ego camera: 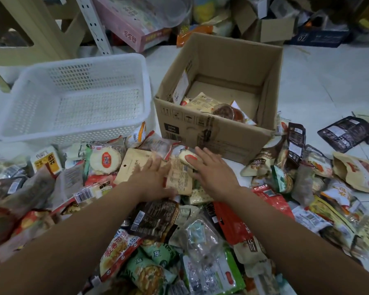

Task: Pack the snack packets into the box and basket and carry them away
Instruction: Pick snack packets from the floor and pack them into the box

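A heap of snack packets (pixel 153 218) covers the floor in front of me. An open cardboard box (pixel 217 133) stands at the centre, holding a few packets (pixel 202 103) in its near left corner. A white plastic basket (pixel 41 133) sits to its left with nothing inside. My left hand (pixel 152 179) lies on a beige kraft packet (pixel 179 177), thumb curled under its lower edge. My right hand (pixel 213 169) rests flat with fingers spread on a small round red-and-white packet (pixel 186 156), just in front of the box.
More packets spread right of the box, among them a black pouch (pixel 345 133) and a tan pouch (pixel 362 171). A pink carton (pixel 132 28), a white perforated rack post (pixel 94 24), a beige stool (pixel 30 33) and other cartons (pixel 271 28) stand behind.
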